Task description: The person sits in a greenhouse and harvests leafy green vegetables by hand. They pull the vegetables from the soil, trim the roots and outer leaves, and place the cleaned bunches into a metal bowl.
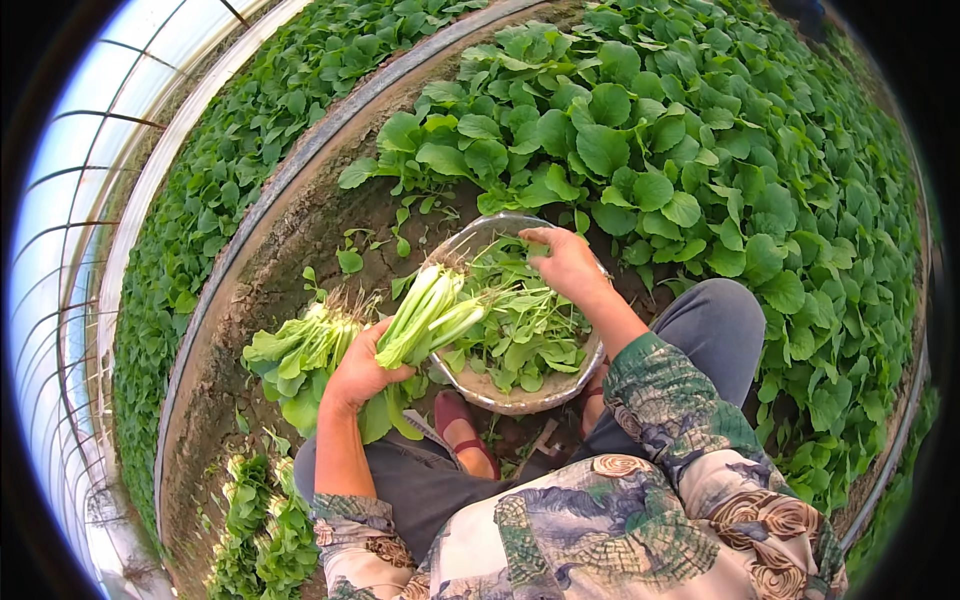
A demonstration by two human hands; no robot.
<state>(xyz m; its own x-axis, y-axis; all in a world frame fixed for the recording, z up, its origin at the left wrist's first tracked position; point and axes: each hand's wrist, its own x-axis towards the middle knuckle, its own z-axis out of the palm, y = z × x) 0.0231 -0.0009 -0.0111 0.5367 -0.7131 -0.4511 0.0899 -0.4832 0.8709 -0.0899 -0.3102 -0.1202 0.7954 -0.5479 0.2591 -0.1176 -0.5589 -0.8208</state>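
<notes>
My left hand (pixel 369 367) is closed around a bunch of leafy greens (pixel 420 315), its pale stems and roots pointing up and away from me. My right hand (pixel 559 259) is over the far right part of a round basin (pixel 517 407), its fingers partly curled; a blurred bit of green is by the fingertips, and I cannot tell whether they pinch it. Loose leaves and thin stems (pixel 525 337) lie in the basin. Left of my left hand, a pile of greens with roots (pixel 311 341) rests on the soil.
Bundled greens (pixel 259 517) lie on the ground at the lower left. Dense leafy plants (pixel 675 165) grow ahead and to the right. A grey edging strip (pixel 247 217) curves along the bed on the left, beyond it more plants and the greenhouse frame (pixel 82 165). My knees flank the basin.
</notes>
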